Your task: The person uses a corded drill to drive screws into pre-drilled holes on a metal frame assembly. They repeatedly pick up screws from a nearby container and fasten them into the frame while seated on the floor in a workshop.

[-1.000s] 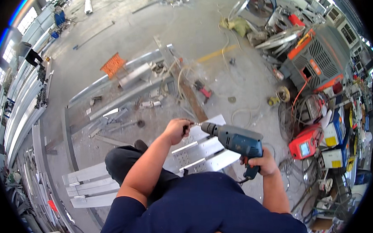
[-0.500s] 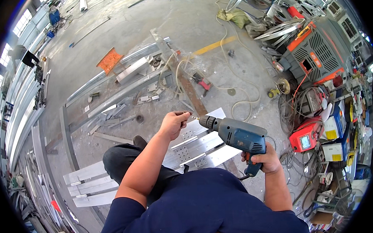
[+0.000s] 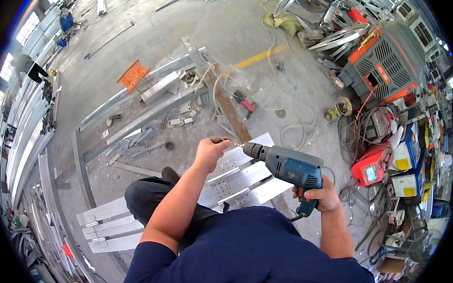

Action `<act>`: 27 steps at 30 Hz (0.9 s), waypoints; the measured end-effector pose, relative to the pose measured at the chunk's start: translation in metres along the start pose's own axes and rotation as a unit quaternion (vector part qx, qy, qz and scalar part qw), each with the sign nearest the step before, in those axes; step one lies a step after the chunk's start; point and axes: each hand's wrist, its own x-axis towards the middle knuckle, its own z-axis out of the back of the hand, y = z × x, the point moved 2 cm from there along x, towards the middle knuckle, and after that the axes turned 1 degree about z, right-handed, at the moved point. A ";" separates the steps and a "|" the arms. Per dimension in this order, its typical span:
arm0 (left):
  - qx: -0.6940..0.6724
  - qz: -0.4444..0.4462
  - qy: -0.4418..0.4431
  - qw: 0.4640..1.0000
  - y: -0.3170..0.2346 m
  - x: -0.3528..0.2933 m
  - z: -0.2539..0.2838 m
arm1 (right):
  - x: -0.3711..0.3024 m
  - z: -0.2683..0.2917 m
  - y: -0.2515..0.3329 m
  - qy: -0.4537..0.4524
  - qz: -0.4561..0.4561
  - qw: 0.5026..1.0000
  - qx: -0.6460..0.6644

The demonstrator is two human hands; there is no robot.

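Note:
My right hand (image 3: 325, 194) is wrapped round the handle of a blue and black power drill (image 3: 294, 164). The drill lies sideways in the air, its black chuck (image 3: 253, 150) pointing left with a short bit at its tip. Just left of that bit, my left hand (image 3: 211, 151) is closed in a pinch; what its fingers hold, if anything, is too small to name. Below both hands are flat silver metal strips (image 3: 267, 189) with rows of holes and short bright bars across them. My bent knee in dark trousers covers part of these strips.
Ahead lie a rusty flat bar (image 3: 230, 110), grey metal beams (image 3: 153, 113) and an orange perforated stool (image 3: 133, 75). A pale hose (image 3: 301, 123) winds over the floor. On the right stand a red machine with a screen (image 3: 367, 172) and a large grey-orange unit (image 3: 386, 66). Long silver profiles are stacked left.
The drill and my right hand have shifted very slightly down. My left hand stays pinched beside the bit, almost unmoved.

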 end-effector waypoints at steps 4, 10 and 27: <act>-0.074 0.023 0.016 0.997 0.002 0.001 -0.001 | 0.000 -0.002 -0.003 -0.003 -0.001 1.000 0.011; -0.129 0.052 0.075 0.987 -0.005 -0.007 -0.006 | -0.001 0.001 -0.006 -0.001 0.000 1.000 0.020; -0.180 0.079 0.141 0.970 -0.005 -0.007 -0.011 | 0.002 -0.003 -0.004 0.010 0.005 1.000 0.026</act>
